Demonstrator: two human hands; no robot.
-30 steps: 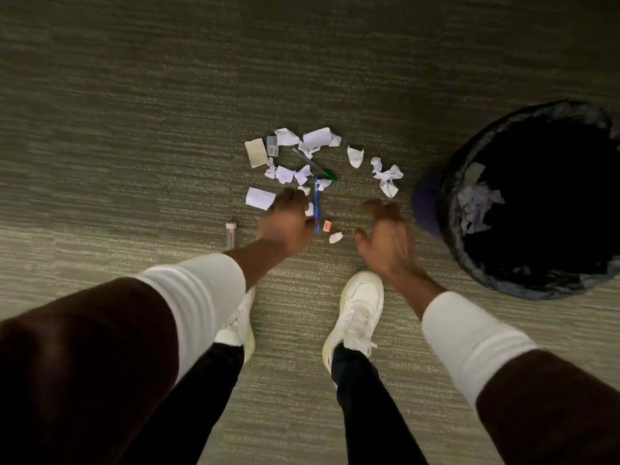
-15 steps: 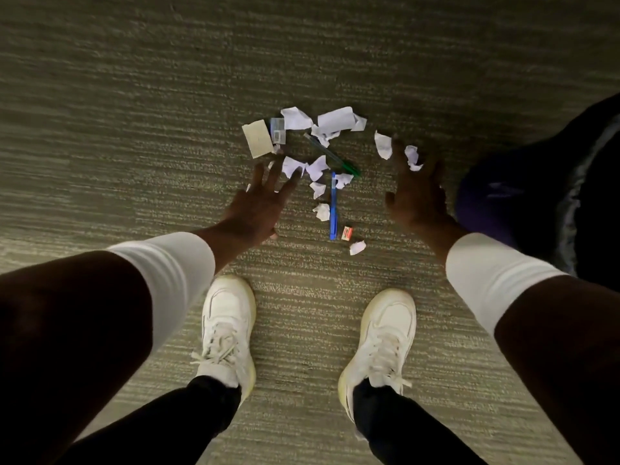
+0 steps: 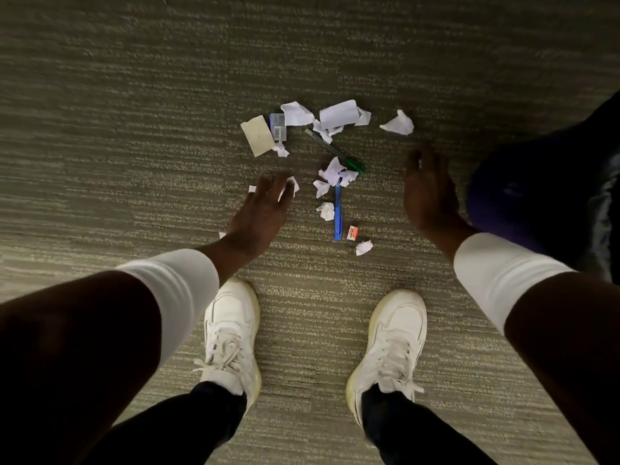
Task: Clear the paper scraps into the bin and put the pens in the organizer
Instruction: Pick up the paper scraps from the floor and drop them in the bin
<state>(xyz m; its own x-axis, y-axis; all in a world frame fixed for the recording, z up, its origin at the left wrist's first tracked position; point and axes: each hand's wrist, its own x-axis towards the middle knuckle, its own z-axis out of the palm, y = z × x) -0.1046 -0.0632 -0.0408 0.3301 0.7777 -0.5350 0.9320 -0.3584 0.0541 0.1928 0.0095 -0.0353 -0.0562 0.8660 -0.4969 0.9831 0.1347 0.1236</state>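
Carpet (image 3: 134, 129): left hand (image 3: 258, 216) fingers (image 3: 268, 186) spread over scraps (image 3: 330, 177).

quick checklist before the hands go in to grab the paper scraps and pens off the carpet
1. Left hand free to grab: ok, fingers spread, over a white paper scrap at its fingertips.
2. Right hand free: cannot tell, seen from the back; anything in the palm is hidden.
3. Blue pen reachable: ok, flat on the carpet between the hands, its top end under scraps.
4. Green pen reachable: ok, lying diagonally, partly under scraps.
5. Bin in reach: cannot tell, only a dark edge shows at far right.
6. Organizer located: not ok, not in view.
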